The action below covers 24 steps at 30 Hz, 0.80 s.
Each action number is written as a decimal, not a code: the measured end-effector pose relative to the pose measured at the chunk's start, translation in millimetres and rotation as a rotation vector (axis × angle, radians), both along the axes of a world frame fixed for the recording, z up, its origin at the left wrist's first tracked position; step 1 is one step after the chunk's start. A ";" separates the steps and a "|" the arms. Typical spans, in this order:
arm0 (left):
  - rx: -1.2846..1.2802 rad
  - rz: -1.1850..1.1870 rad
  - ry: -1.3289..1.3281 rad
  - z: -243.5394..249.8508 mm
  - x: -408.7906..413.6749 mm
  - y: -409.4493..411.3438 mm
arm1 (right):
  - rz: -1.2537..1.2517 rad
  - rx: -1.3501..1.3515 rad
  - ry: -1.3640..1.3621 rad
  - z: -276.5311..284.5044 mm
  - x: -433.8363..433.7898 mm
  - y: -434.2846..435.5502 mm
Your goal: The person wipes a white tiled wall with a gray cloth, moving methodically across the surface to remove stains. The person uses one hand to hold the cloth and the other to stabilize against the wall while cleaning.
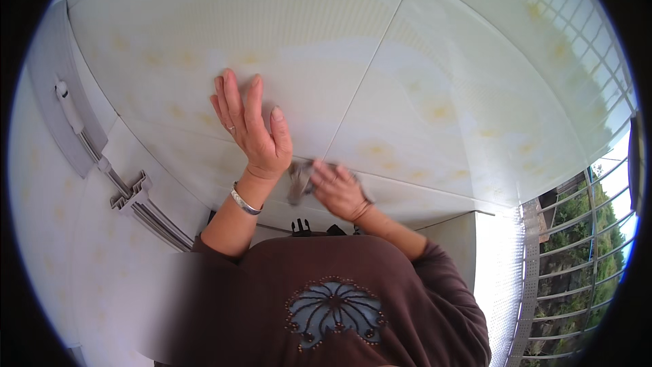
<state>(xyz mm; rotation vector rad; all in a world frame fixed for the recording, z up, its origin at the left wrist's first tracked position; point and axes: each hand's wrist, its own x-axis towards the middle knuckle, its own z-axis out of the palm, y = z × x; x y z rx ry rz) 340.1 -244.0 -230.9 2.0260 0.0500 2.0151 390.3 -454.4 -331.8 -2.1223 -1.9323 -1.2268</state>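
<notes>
Fingers spread, my left hand is raised in front of glossy white tiles with faint yellow flower patterns. It holds nothing; whether it touches the tile surface is hard to tell. A ring and a silver bracelet are on this hand and wrist. Lower and to the right, close to my body, my right hand is over a crumpled greyish-brown cloth, near where the tile joints meet. This hand is blurred, with its fingers pressed on or around the cloth.
At the left, a flat mop with a grey head and a metal pole stands by the tiled surface, with a grey plastic bracket around the pole. At the right are a perforated metal strip and curved window bars, with greenery outside.
</notes>
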 end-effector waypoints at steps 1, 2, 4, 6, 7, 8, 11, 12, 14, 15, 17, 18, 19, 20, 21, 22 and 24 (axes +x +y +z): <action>0.004 0.009 -0.001 -0.7 1.6 0.3 | 0.017 -0.101 0.026 -25.0 -0.5 -7.8; -0.001 0.029 0.000 -1.3 2.5 0.5 | 0.014 -0.128 0.037 -24.5 0.8 -10.9; 0.003 0.065 0.002 0.0 0.7 2.2 | 0.004 -0.170 0.062 -8.8 0.5 -16.8; -0.023 0.044 -0.025 -0.5 2.2 3.3 | 0.007 0.053 -0.015 43.0 11.5 -22.8; -0.031 0.029 -0.035 -0.6 3.0 1.5 | -0.012 0.196 -0.050 82.1 13.6 -23.4; -0.016 0.027 -0.022 0.6 3.5 -1.5 | -0.057 0.372 -0.147 126.1 14.6 -22.2; 0.054 0.024 0.002 7.4 -2.2 -10.5 | -0.177 0.659 -0.222 254.0 18.5 -36.5; 0.092 -0.001 -0.001 10.3 -2.1 -16.6 | -0.164 0.742 -0.284 278.3 24.8 -44.0; 0.136 -0.048 -0.012 10.1 -1.6 -24.6 | -0.188 0.793 -0.308 291.4 24.1 -43.2; 0.142 -0.071 -0.021 9.6 -0.8 -27.4 | -0.184 0.782 -0.307 289.8 23.0 -41.4; 0.159 -0.133 -0.016 12.1 4.2 -36.0 | -0.143 0.685 -0.199 243.4 17.0 -41.2; 0.170 -0.157 -0.002 14.3 6.2 -40.2 | -0.107 0.625 -0.150 198.6 19.4 -40.7; 0.181 -0.176 0.013 15.1 8.2 -43.2 | -0.069 0.564 -0.097 153.6 21.8 -38.9; 0.207 -0.154 0.021 15.8 9.4 -44.2 | 0.006 0.454 0.028 94.7 22.1 -34.3; 0.230 -0.133 0.034 14.2 10.0 -45.0 | 0.091 0.370 0.057 44.3 19.0 -32.8; 0.254 -0.104 0.048 14.5 9.3 -44.3 | 0.067 0.250 0.081 17.0 9.5 -33.5; 0.245 -0.027 0.046 11.3 10.3 -43.4 | 0.075 0.142 0.058 -5.0 5.5 -43.8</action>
